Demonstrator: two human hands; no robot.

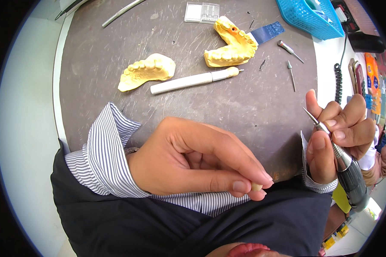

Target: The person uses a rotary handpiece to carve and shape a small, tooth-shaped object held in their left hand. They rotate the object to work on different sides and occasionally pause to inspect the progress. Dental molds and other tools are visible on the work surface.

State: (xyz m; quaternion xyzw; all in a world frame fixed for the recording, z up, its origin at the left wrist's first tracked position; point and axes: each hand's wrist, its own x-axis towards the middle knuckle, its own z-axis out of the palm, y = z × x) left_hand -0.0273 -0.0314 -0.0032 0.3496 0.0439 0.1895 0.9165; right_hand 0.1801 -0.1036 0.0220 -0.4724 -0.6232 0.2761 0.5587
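Note:
My left hand [193,158] pinches a small tooth-coloured dental crown [256,187] between thumb and fingertips, low over my lap; the fingers cover most of it. In my right hand [347,128] is a dental handpiece [351,180] with a black grip and metal nose. Its pointed bur [309,115] tilts up and to the left, apart from the crown. Farther off on the bench lie a yellow U-shaped dental cast [231,58] with a reddish spot among its teeth and a smaller yellow dental cast [146,72].
Before the casts lies a white-handled tool [182,83]. Blue paper [269,32] touches the U-shaped cast. Two loose burs [292,77] lie at right. Beyond are a clear plastic box [202,13], a blue basket [311,19] and a thin rod [121,13]. A coiled black cord [338,83] runs along the right.

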